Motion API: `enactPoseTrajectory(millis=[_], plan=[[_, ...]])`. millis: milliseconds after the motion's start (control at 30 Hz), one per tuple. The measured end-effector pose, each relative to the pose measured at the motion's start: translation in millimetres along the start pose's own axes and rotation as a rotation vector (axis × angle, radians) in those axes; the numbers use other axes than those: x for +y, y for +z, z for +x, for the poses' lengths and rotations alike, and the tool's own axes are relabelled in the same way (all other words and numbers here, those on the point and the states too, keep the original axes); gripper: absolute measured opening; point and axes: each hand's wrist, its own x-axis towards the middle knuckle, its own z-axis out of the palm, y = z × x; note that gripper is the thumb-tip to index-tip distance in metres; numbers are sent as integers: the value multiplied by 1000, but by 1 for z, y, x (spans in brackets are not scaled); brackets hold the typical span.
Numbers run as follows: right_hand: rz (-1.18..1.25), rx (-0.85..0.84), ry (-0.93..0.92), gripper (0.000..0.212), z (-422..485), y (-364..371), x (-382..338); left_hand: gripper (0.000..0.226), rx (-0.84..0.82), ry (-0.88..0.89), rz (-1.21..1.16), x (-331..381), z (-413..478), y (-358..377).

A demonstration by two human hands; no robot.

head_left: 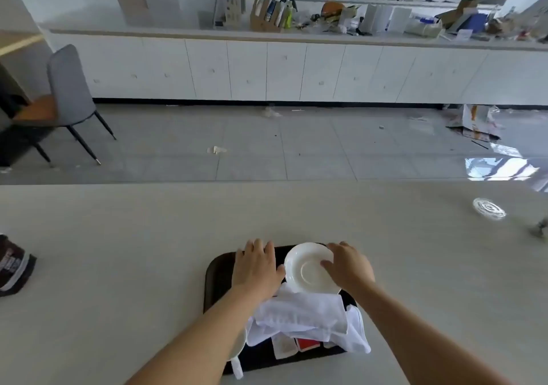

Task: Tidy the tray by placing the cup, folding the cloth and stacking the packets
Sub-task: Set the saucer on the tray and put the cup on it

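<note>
A dark tray lies on the pale table in front of me. A white saucer sits at its far right part; my right hand grips its right rim, thumb on the inside. My left hand lies flat with straight fingers over the tray's far left part, thumb touching the saucer's edge. A crumpled white cloth covers the tray's middle. Packets, one white and one red, peek out from under the cloth. A white cup shows partly beneath my left forearm.
A dark printed bag lies at the table's left edge. A clear glass dish stands far right on the table. Beyond the table are a tiled floor, a grey chair and a cluttered white counter.
</note>
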Motion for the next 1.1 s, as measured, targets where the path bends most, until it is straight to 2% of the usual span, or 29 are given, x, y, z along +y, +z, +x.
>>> enactPoseTrajectory(millis=[167, 533, 667, 767, 900, 1100], plan=[[-34, -48, 93, 23, 9, 9, 24, 35, -41, -85, -167, 16, 15, 16], [64, -91, 134, 12, 19, 28, 47, 12, -137, -74, -202, 31, 31, 39], [83, -78, 142, 14, 20, 30, 50, 23, -136, -163, -347, 34, 34, 40], [135, -61, 169, 14, 20, 32, 50, 22, -121, -213, -434, 34, 35, 41], [181, -20, 167, 14, 25, 28, 44, 17, -72, -220, -490, 28, 35, 40], [239, 8, 109, 12, 40, 19, 18, 28, 72, -193, -476, 7, 38, 24]])
